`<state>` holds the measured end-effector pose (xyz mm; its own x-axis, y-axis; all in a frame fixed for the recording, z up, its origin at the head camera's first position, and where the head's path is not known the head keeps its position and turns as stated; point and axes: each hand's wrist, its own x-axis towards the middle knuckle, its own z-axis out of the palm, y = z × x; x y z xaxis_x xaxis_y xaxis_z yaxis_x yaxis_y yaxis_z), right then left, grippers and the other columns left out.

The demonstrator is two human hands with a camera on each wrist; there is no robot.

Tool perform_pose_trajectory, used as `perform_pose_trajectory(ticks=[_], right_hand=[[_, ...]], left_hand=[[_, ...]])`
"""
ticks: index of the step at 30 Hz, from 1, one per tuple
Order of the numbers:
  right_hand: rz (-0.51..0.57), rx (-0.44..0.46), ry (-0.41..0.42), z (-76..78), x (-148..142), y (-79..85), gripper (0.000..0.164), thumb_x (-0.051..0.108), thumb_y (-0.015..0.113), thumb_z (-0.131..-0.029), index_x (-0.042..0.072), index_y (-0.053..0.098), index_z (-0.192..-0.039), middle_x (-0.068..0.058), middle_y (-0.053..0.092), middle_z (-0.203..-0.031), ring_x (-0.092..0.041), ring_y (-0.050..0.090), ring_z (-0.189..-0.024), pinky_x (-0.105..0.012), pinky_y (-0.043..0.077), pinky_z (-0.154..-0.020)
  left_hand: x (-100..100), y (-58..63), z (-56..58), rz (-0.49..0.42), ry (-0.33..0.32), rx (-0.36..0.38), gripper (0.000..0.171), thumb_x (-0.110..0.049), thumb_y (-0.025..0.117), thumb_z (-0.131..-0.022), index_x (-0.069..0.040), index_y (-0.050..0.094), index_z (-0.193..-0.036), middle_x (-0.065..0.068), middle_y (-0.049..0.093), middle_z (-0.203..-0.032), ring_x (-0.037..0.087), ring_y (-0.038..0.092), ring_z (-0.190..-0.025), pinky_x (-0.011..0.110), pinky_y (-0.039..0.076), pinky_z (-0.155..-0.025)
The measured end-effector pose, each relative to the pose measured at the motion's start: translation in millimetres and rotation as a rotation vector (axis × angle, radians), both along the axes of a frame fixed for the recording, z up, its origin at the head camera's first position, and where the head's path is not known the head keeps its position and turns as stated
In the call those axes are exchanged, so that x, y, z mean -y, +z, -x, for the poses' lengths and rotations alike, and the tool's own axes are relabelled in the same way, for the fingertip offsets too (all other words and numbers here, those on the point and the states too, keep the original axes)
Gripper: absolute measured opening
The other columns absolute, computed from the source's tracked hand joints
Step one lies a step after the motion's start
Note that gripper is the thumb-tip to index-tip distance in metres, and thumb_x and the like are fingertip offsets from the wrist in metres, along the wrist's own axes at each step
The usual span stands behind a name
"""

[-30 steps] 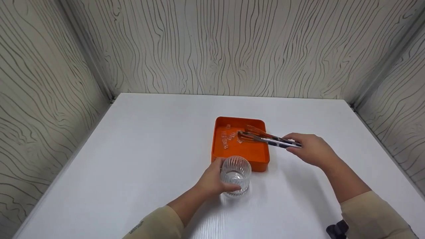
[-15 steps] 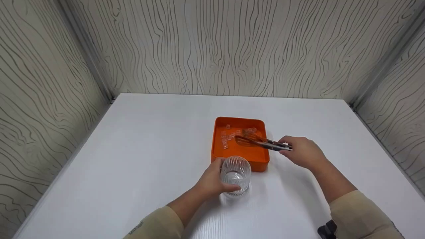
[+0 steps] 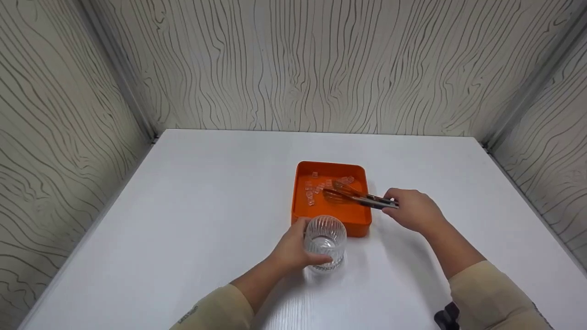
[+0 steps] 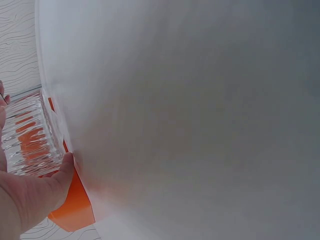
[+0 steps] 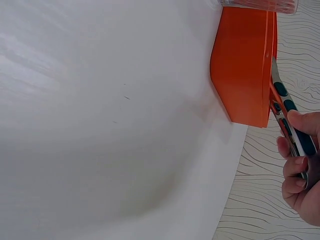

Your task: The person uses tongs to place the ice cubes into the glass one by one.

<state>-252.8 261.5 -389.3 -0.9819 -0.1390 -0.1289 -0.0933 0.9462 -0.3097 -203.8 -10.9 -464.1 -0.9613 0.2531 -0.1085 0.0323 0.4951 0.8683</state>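
Note:
In the head view a ribbed clear drinking glass (image 3: 326, 236) stands at the near side of an orange tray (image 3: 341, 220). My left hand (image 3: 293, 247) grips the glass from the left, thumb across its near side. Several small clear cubes (image 3: 310, 195) lie in the tray, mostly toward its left and back. My right hand (image 3: 415, 210) holds a pair of metal tongs (image 3: 373, 200) by the handles, from the tray's right. The tongs' heads reach down inside the tray, just right of some cubes. In the right wrist view fingers and thumb wrap the dark-padded tong handles (image 5: 300, 135).
The white table (image 3: 206, 197) spreads out around the tray. Wood-patterned panels (image 3: 293, 64) rise at the back and on both sides. A small black device (image 3: 447, 316) sits by the right sleeve.
My right hand has moved left with the tongs, pushing their heads lower into the tray. More cubes show at the tray's back right. The left hand and glass stay put.

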Motion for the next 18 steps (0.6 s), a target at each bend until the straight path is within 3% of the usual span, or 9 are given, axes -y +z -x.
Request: perform_pose_trajectory(ticks=[18], right_hand=[[-0.052,-0.04,0.017,0.3,2.1,0.7,0.014,0.023,0.062,-0.086,0.014,0.061,-0.096,0.0,0.06,-0.077,-0.021,0.05,-0.068,-0.033,0.042,-0.058]], left_hand=[[0.2,0.6,-0.5,0.034,-0.001,-0.008,0.081,-0.041,0.085,-0.056,-0.023,0.041,-0.121,-0.006,0.052,-0.115,0.018,0.049,-0.112,0.044,0.041,-0.097]])
